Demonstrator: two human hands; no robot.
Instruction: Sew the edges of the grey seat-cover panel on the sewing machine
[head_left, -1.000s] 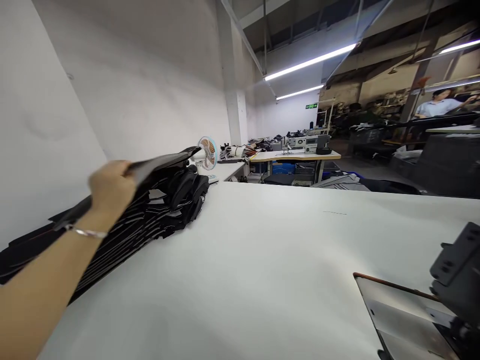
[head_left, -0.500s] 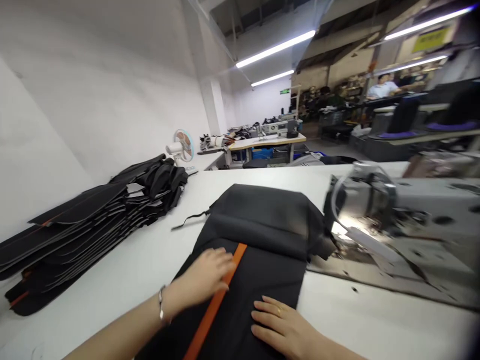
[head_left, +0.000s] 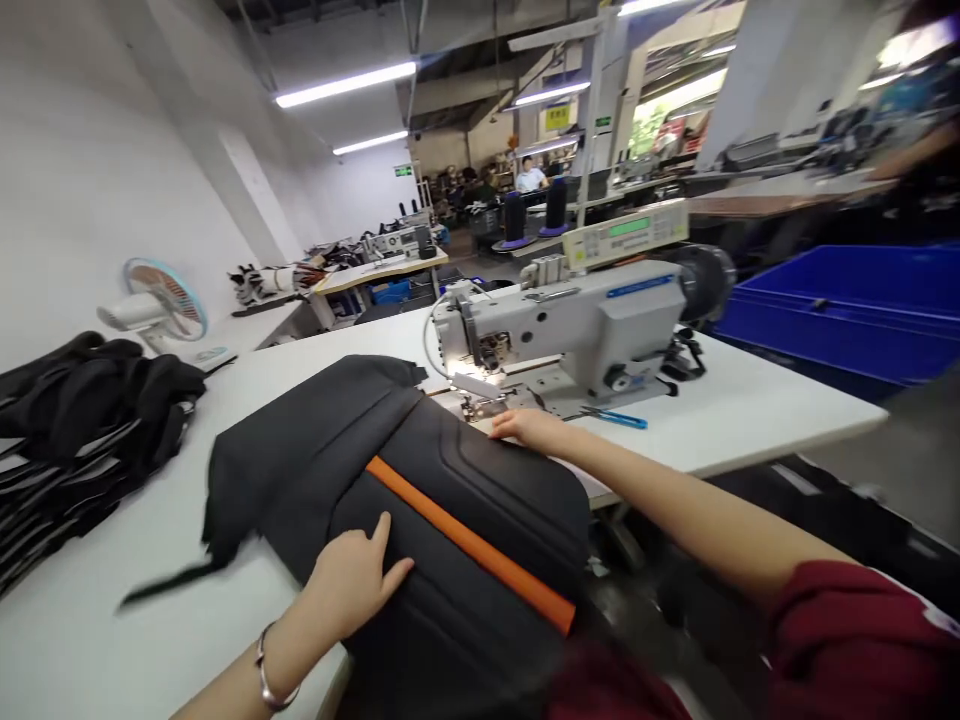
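Observation:
A black padded fabric panel (head_left: 450,480) with an orange stripe (head_left: 465,540) lies across the white table (head_left: 112,620) in front of a grey sewing machine (head_left: 570,330). My left hand (head_left: 352,580) rests on the panel's near left part, forefinger stretched out, other fingers curled against the fabric. My right hand (head_left: 529,428) lies flat on the panel's far edge, beside the machine's needle area, fingers extended.
A stack of black fabric pieces (head_left: 67,440) lies at the left. A small fan (head_left: 161,305) stands behind it. Blue-handled snips (head_left: 615,418) lie by the machine. Blue bins (head_left: 847,310) stand at the right. Other sewing tables and a person sit far back.
The view has swung right. The panel has been turned and slid toward the machine. My right hand moved from the near edge up to the needle area; my left hand shifted nearer.

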